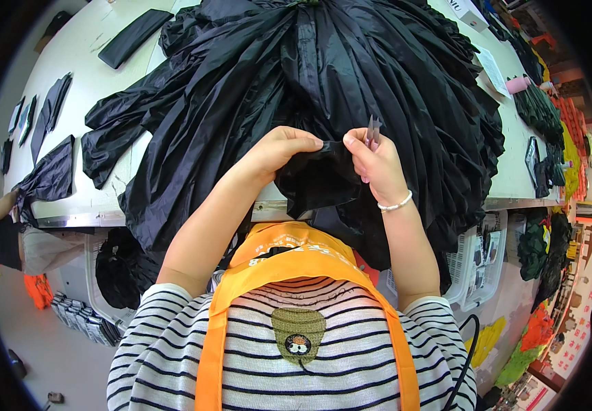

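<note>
Head view: left hand (279, 152) extended, pinching black fabric (316, 179); right hand (379, 166) likewise, plus snips (374, 127)

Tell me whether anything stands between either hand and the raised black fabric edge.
Nothing visible does: the left hand and right hand both touch the black fabric directly. Snips in the right hand jut forward, beside that edge.

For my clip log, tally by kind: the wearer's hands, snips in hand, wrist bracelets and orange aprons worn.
Hands: 2
Snips: 1
Bracelet: 1
Apron: 1
Total: 5
</note>
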`<control>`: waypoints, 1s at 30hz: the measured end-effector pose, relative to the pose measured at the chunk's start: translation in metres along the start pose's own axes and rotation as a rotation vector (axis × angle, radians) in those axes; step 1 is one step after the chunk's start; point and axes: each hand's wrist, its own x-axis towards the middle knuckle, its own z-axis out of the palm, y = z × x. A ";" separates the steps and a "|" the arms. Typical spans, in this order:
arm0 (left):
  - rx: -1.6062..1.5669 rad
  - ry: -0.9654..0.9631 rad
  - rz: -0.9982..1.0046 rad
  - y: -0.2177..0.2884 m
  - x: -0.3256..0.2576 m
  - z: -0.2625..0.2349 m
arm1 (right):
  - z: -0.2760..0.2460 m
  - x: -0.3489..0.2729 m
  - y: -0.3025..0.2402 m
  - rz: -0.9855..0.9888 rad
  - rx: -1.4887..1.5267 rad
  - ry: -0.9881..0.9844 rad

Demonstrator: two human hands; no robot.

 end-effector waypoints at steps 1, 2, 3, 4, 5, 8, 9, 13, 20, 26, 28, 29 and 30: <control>-0.040 0.016 -0.012 0.000 0.001 0.000 | 0.000 0.004 0.008 -0.134 -0.201 0.041; -0.079 0.031 -0.025 0.001 0.003 -0.001 | 0.002 0.002 0.009 -0.247 -0.250 0.089; -0.140 0.003 -0.073 0.001 0.006 -0.006 | 0.007 -0.003 0.010 -0.359 -0.299 0.132; -0.163 0.034 -0.074 0.000 0.006 -0.007 | 0.009 -0.009 0.011 -0.472 -0.348 0.175; -0.185 0.065 -0.076 0.000 0.006 -0.008 | 0.004 -0.011 0.019 -0.552 -0.469 0.157; -0.209 0.100 -0.074 0.002 0.007 -0.008 | 0.010 -0.028 0.011 -0.574 -0.708 0.157; -0.206 0.100 -0.074 0.003 0.008 -0.007 | 0.011 -0.027 0.014 -0.631 -0.715 0.182; -0.122 0.096 -0.047 0.006 0.005 -0.002 | 0.013 -0.020 0.018 -0.647 -0.747 0.199; 0.058 0.117 0.002 0.007 0.007 0.000 | 0.017 -0.013 0.013 -0.656 -0.730 0.172; 0.111 0.132 0.020 0.007 0.005 0.001 | 0.016 -0.012 0.013 -0.621 -0.726 0.154; 0.121 0.144 0.034 0.008 0.002 0.002 | 0.012 -0.011 0.016 -0.594 -0.676 0.136; 0.114 0.151 0.043 0.010 -0.001 0.003 | 0.008 -0.007 0.018 -0.619 -0.618 0.165; 0.108 0.163 0.053 0.011 -0.003 0.003 | 0.006 -0.004 0.019 -0.645 -0.558 0.190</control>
